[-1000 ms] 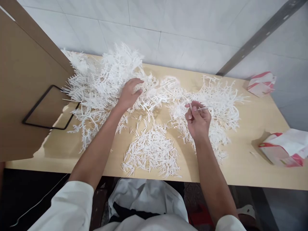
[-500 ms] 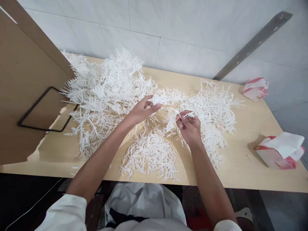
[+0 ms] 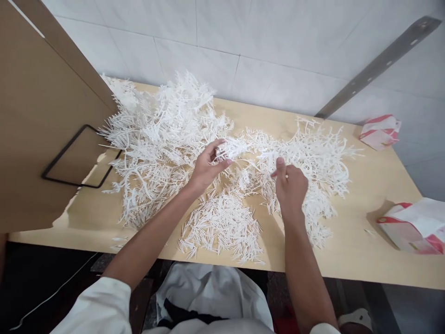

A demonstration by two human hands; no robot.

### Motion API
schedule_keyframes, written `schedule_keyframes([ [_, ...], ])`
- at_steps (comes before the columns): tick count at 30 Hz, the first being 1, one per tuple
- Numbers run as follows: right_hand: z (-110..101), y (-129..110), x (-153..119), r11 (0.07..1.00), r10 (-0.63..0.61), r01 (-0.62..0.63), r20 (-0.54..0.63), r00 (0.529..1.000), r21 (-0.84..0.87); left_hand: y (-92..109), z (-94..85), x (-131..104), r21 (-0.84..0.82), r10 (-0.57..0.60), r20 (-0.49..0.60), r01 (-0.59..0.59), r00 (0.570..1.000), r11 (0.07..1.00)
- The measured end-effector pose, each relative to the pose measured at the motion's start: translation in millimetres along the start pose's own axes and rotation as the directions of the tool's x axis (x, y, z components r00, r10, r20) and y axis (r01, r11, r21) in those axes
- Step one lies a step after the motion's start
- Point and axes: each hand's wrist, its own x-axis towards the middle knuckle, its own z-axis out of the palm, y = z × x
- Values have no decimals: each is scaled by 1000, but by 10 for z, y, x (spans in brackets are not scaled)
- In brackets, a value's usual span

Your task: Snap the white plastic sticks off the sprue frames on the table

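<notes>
My left hand (image 3: 207, 170) curls round a bunch of thin white branched pieces (image 3: 233, 147), fingers behind it and thumb in front. My right hand (image 3: 291, 184) is closed in a fist with its thumb up, over the edge of the right-hand heap; a tiny white bit shows at the fingers, too small to name. Below and between the hands lies a pile of short white sticks (image 3: 222, 227). A large heap of white branched pieces (image 3: 163, 125) spreads on the left, and a smaller heap (image 3: 320, 157) on the right.
A cardboard sheet (image 3: 55, 130) stands at the left with a black wire frame (image 3: 69, 184) by it. Two red-and-white paper boxes (image 3: 380, 131) stand on the right side of the wooden table (image 3: 351, 250). A tiled wall (image 3: 278, 69) and a metal bar (image 3: 378, 67) rise behind.
My right hand has drawn away from the left, and its pinch on a thin white strand has become a fist. My left hand stays by its bunch. The view has shifted slightly.
</notes>
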Motion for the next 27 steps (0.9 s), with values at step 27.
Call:
schedule_keyframes([
  [27,436,-199,-198,856,-240,67,279,930,513,148,72,-70,445,104,328,-250,939,860],
])
